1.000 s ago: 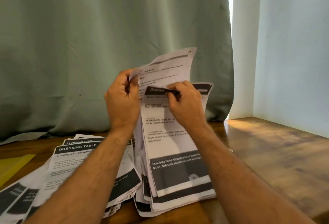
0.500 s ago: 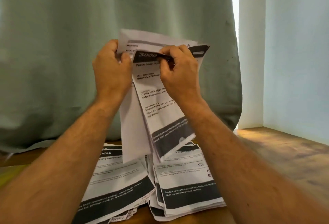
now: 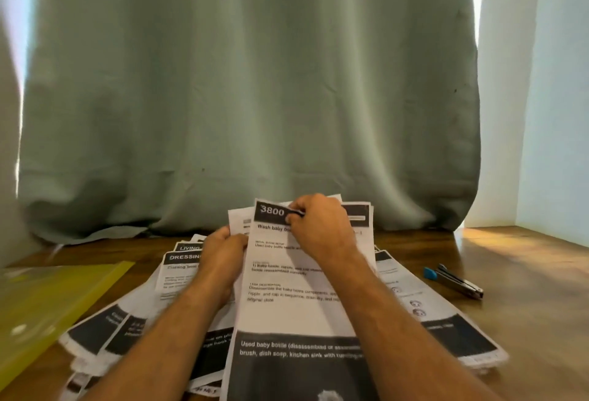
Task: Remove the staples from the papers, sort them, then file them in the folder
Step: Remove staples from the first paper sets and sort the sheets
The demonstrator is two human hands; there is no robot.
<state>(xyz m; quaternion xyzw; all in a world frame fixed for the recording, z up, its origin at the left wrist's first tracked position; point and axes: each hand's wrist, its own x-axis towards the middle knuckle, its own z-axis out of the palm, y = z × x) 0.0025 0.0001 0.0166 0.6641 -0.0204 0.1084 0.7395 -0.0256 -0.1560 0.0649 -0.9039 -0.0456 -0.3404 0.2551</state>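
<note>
Yellow folder flat, contents unclear; both hands' fingers pinching the "3800" sheet.

Both hands hold a printed sheet headed "3800" above a spread of other papers on a wooden table. The right hand pinches the sheet's far top edge at the dark header band, and the left hand grips its left edge. A yellow folder lies at the near left. A stapler with a blue end lies to the right, apart from the papers. A green curtain hangs at the far side.
</note>
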